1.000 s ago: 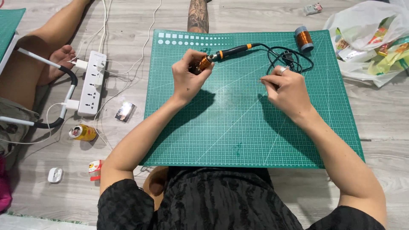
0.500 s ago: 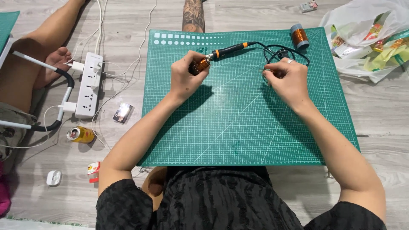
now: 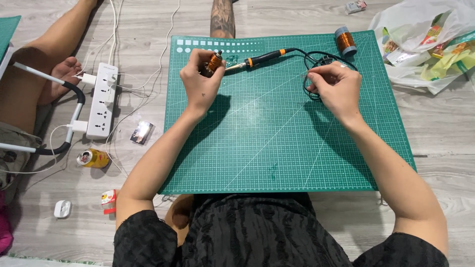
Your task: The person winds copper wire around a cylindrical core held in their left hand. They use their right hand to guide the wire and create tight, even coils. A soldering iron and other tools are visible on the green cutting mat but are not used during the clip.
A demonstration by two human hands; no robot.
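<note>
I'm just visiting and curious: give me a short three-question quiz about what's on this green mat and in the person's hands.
1. True or false: the soldering iron lies on the green cutting mat.
2. What does the left hand hold? A) a small copper-wound coil B) a drink can C) a phone
3. Which thing stands at the mat's far right corner?

Key:
1. True.
2. A.
3. A spool of copper wire, beyond the right hand, which pinches the black cord.

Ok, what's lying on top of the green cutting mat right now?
On the green cutting mat: a soldering iron, its black cord, a copper wire spool. The left hand holds a small copper coil; the right hand covers part of the cord.
</note>
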